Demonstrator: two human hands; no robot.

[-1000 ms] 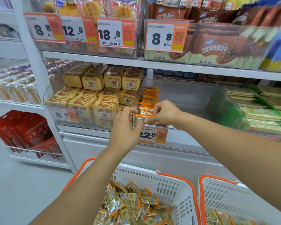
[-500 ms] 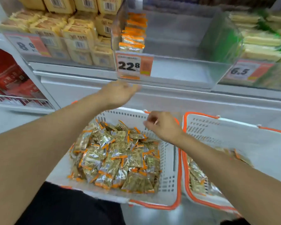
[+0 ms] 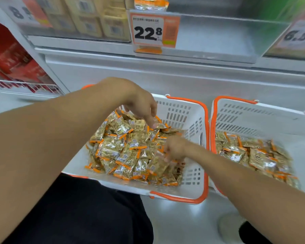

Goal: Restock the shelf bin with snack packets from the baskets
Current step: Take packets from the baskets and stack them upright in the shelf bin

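A white basket with orange handles (image 3: 180,115) sits on the floor below the shelf, heaped with gold-and-orange snack packets (image 3: 125,148). My left hand (image 3: 141,105) reaches down into its far side, fingers apart, a fingertip touching a packet. My right hand (image 3: 174,148) is blurred and down among the packets at the basket's right side; its grip is unclear. A second basket (image 3: 245,117) to the right also holds packets (image 3: 253,155). The clear shelf bin (image 3: 218,37) above carries a 22.8 price tag (image 3: 154,30), with a few packets (image 3: 151,3) at its left end.
Yellow cake packs (image 3: 88,23) fill the bin left of the target bin, and green packs (image 3: 299,13) the bin on its right. Red packages (image 3: 12,59) stand on a low wire shelf at left. My dark trousers (image 3: 77,208) and a shoe (image 3: 231,226) are below.
Both hands left the shelf bin and dropped into the left basket. My view tilted down from the shelves to the baskets.
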